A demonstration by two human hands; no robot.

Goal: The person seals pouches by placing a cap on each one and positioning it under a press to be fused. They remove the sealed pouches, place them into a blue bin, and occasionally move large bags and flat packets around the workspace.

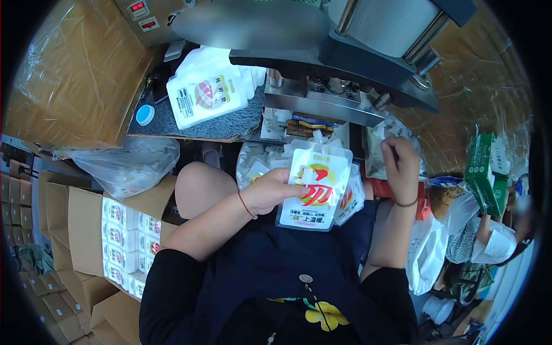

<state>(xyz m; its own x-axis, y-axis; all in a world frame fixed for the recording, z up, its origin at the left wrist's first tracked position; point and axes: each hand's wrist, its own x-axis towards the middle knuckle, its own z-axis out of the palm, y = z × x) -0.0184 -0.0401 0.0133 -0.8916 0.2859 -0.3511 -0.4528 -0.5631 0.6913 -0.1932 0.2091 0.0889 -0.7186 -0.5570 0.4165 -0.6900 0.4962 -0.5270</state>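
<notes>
The person's dark top [247, 259], with a yellow flower [326, 316] on its front, lies nearest the camera. Just beyond it, over the lap, the person holds up a white spouted pouch [313, 198] printed in red and yellow. The left hand [265, 194] pinches its left edge, thumb across the printed face (the other fingers are largely hidden, so how they sit behind the pouch cannot be told).

The pouch's long axis runs away from the body, leaning slightly to the right at the far end, where the spout [318, 137] points towards the metal bar [322, 107] of the machine. The pouch stands apart from that bar.

The left hand is clearly the nearer one, being in contact. The right hand [401, 164] is raised to the right of the pouch and a little farther out than its middle, with a gap between; from its fingers, the pouch lies leftward and somewhat back towards the body. Those fingers are bent, with nothing visible in them (whether the tips meet the thumb cannot be told). Another pouch [352, 204] shows partly behind the held one, on its right.
</notes>
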